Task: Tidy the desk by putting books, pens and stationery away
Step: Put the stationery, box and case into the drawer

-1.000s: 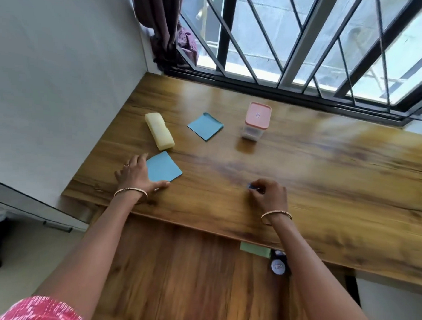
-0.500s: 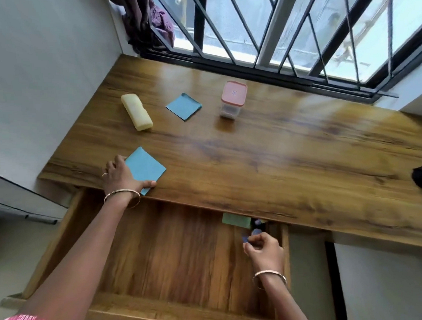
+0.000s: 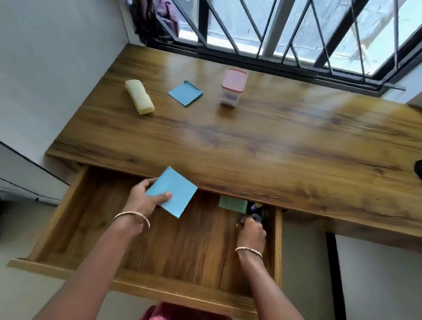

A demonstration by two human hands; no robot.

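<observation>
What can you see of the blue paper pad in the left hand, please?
The blue paper pad is a thin, square, light-blue stack of plain sheets. The left hand pinches its near-left side, thumb on top, fingers beneath. It hangs tilted, corner-forward, over the open drawer, its far corner overlapping the front edge of the desk in view.

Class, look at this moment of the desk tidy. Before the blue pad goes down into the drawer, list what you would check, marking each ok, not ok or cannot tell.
1. Left hand grips the blue pad securely: ok, thumb on top.
2. Drawer is open wide enough: ok.
3. Bare drawer floor lies under the pad: ok.
4. Green pad is out of the way: ok, it lies at the back, to the right.
5. Right hand is free: cannot tell; it is curled in the back right corner.
6. Desk is cleared: not ok; yellow case, second blue pad and pink-lidded container lie on it.
</observation>
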